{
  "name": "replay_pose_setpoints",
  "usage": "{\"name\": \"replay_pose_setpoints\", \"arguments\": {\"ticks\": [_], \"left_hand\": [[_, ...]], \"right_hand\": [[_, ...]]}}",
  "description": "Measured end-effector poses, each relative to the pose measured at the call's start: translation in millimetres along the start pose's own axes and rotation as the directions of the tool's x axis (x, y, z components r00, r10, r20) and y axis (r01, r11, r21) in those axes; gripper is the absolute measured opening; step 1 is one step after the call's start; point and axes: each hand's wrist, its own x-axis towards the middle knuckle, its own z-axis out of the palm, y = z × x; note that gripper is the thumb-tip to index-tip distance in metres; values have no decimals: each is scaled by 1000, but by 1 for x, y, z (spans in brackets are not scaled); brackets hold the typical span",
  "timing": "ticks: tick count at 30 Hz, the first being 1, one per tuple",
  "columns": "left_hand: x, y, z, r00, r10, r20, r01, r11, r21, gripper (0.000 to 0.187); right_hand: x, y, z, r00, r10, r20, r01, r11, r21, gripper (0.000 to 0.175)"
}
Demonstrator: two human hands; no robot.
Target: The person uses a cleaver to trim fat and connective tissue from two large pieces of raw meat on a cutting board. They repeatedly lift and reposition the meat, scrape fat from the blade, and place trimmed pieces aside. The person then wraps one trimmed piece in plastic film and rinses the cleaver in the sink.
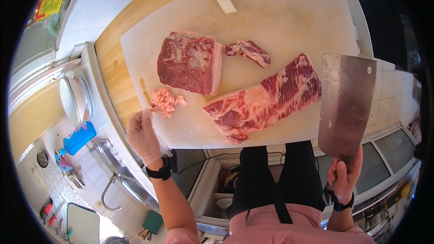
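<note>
My right hand (344,176) grips the handle of a broad steel cleaver (347,105), its blade held up at the right edge of the white cutting board (288,27). On my left hand (144,137) is a clear plastic glove; its fingers are curled at the board's left front corner, and whether they pinch anything is hidden. Just beyond them lies a small heap of chopped meat (163,102). A thick block of raw meat (186,62) sits farther back. To its right are a small meat strip (251,51) and a long marbled slab (268,100) lying diagonally.
A piece of white leek stalk (223,0) lies at the board's far side. The board rests on a wooden surface (110,64). At left are a ribbed white bowl (72,100), a blue bottle (79,138) and a steel sink with a faucet (110,191).
</note>
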Motion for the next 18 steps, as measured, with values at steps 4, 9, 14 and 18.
{"name": "replay_pose_setpoints", "arguments": {"ticks": [4,9,14,18], "left_hand": [[-8,7,-6,971,-214,103,231,950,-211,18],[-7,4,1,992,-124,33,128,982,-139,19],[-12,6,5,997,10,-72,-26,975,-220,21],[-27,24,-5,1000,-28,-1,28,1000,14,21]], "right_hand": [[-1,2,0,1000,-3,11,3,1000,1,71],[-4,5,-1,999,-24,21,24,1000,18,73],[-9,9,-4,999,-26,31,26,1000,-10,75],[-8,11,-2,987,-130,99,133,991,-32,67]]}}
